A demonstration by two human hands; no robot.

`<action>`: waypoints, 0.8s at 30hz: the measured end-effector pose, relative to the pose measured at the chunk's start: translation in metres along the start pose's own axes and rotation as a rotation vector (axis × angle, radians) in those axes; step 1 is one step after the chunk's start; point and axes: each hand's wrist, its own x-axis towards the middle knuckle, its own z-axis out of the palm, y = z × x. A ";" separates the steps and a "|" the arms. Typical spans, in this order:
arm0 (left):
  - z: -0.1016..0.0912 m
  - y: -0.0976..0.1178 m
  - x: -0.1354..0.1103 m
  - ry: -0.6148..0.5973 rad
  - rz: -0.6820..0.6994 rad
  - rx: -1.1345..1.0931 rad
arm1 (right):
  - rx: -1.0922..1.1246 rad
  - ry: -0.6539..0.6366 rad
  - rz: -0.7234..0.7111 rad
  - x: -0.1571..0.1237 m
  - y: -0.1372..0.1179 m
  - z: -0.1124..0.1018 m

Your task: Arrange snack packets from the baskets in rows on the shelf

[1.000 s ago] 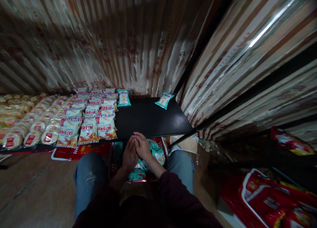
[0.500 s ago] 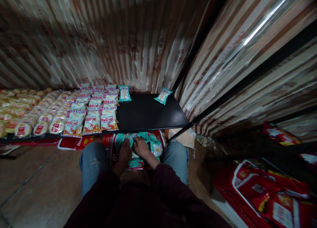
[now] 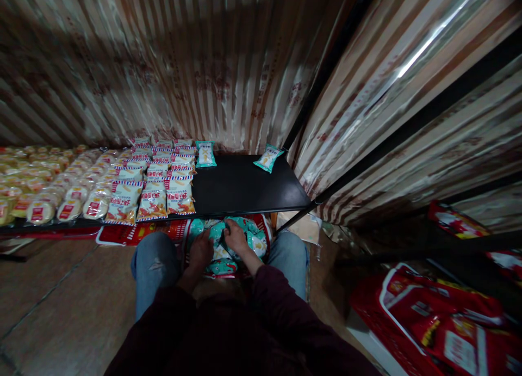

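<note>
Between my knees an open red bag point(image 3: 267, 223) holds several teal-and-white snack packets point(image 3: 222, 266). My left hand point(image 3: 201, 250) rests over the left side of these packets, its fingertips too dim to make out. My right hand point(image 3: 236, 238) lies on the packets near the middle of the bag, with its fingers stretched apart and no packet seen lifted in them. On the black shelf point(image 3: 248, 188) just beyond, one teal snack packet point(image 3: 205, 153) stands near the back, and another teal packet point(image 3: 269, 158) lies tilted at the right end.
White-and-orange snack packets point(image 3: 180, 195) stand in rows on the shelf, left of the teal ones. Farther left are round wrapped cakes point(image 3: 97, 203). A black slanted post point(image 3: 338, 185) crosses at the right. Red bags point(image 3: 444, 316) lie at the lower right, and striped sheeting point(image 3: 228, 66) hangs behind.
My hands have drawn apart over the bag: the left one has shifted left and slightly down, the right one slightly up. The packets on the shelf have not moved.
</note>
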 end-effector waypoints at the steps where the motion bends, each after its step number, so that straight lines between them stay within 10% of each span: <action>1: -0.005 -0.002 0.000 -0.007 -0.051 -0.048 | 0.017 0.019 -0.004 0.000 0.000 0.000; 11: -0.032 -0.021 -0.001 -0.023 -0.415 -0.671 | 0.311 0.063 0.162 0.002 0.013 0.002; 24: -0.051 -0.015 -0.005 0.003 -0.486 -0.883 | 0.387 -0.070 0.094 0.000 0.002 -0.005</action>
